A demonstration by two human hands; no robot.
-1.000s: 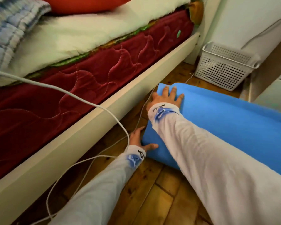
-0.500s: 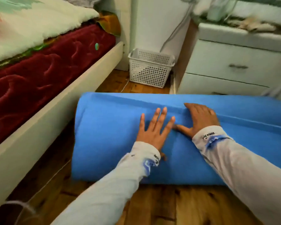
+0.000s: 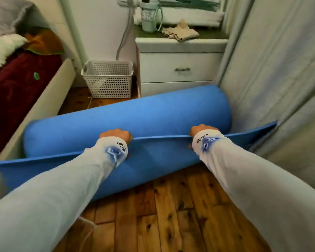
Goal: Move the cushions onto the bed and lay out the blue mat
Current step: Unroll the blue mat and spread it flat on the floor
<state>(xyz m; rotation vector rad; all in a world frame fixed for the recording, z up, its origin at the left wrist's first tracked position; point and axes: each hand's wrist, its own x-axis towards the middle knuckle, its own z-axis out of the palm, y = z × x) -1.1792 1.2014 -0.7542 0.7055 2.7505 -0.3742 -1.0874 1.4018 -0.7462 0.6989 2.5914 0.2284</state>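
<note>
Both hands, left hand (image 3: 116,136) and right hand (image 3: 201,129), are closed on the loose edge of the blue mat (image 3: 135,117), mostly rolled, lying across the wooden floor (image 3: 171,215) between bed (image 3: 16,91) and curtain (image 3: 280,70)

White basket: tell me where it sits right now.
In the head view the basket stands on the wooden floor at upper left of centre, between the bed and the drawer unit, behind the rolled mat.
</note>
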